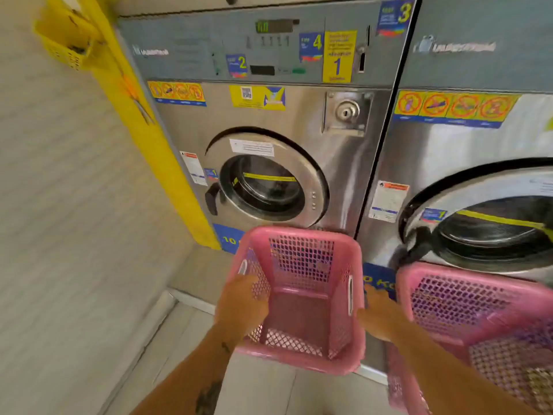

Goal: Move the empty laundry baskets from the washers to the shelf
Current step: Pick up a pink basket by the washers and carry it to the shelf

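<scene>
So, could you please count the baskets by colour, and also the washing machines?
Pink baskets: 2, one held between the left hand and the right hand, the other to its right.
Yellow baskets: 1, up on the wall at left.
Washing machines: 2, left and right.
Total: 5.

Bright, even light; steel glare, motion blur, edges bowed by wide-angle distortion.

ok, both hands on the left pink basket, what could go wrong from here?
The right hand sits in the tight gap beside the second pink basket, so lifting could snag or drag it. The held basket is close to the washer front and may bump it. The left hand grips one side wall; the basket could tilt.
</scene>
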{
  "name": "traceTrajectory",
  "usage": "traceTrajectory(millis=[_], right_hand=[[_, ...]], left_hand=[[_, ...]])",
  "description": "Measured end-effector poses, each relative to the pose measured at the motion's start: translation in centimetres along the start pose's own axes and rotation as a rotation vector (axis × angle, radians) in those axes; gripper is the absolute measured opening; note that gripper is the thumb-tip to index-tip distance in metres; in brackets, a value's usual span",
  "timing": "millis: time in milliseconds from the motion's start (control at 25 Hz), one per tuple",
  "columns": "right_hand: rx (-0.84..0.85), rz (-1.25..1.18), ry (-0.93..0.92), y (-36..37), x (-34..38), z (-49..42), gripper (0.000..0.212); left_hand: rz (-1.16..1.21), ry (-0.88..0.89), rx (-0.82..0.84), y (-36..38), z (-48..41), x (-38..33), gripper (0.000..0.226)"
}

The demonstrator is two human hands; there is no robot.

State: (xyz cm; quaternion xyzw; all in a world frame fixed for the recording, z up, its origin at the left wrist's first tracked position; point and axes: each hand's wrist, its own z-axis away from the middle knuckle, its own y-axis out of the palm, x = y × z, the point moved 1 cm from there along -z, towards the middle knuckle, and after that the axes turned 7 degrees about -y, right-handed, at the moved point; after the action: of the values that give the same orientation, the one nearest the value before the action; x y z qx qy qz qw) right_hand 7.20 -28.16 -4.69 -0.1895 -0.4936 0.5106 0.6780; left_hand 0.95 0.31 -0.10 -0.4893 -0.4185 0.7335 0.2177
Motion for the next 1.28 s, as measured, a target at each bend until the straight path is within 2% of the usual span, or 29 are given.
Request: traceTrajectory(millis=[160,240,360,520,640,760,880,1040,1200,1280], right_hand=[[-0.037,-0.049,0.084,1.9,-0.4,-5.4,0.05],[-0.078,-0.039,0.131,3.4,-0.8,-7.8,0.061],[-0.225,-0.058,0.163,5.3,-0.9,-10.4,0.083],[-0.389,-0.114,0.209,7.9,-0.8,-13.4,0.087],[-0.454,-0.055,0.269,9.5,-1.0,-14.4,0.098],[-0.514,0.037,0.295,9.9,-0.7,-14.7,0.079],[-0.478,0.075,0.311,9.8,0.6,-13.7,0.077],[-0.368,0.01,0.26,12.1,3.9,-11.0,0.092],[-0.365,-0.064,0.141,15.7,6.8,-8.5,0.094],[-0.351,-0.114,0.089,17.9,8.1,-6.7,0.096]], left_hand=[[-0.159,0.008,0.011,2.9,-6.5,2.6,0.051],[-0.271,0.064,0.026,4.7,-9.8,4.6,0.06],[-0.376,0.136,0.012,6.6,-14.2,7.5,0.071],[-0.383,0.178,0.046,8.8,-18.7,12.0,0.08],[-0.345,0.242,0.067,10.5,-20.7,14.9,0.089],[-0.31,0.273,0.099,11.6,-21.3,16.2,0.092],[-0.276,0.295,0.13,11.2,-21.0,17.2,0.088],[-0.232,0.301,0.117,8.6,-20.9,20.4,0.091],[-0.219,0.268,-0.011,5.2,-17.2,25.3,0.08],[-0.251,0.197,-0.04,3.7,-14.2,28.7,0.082]])
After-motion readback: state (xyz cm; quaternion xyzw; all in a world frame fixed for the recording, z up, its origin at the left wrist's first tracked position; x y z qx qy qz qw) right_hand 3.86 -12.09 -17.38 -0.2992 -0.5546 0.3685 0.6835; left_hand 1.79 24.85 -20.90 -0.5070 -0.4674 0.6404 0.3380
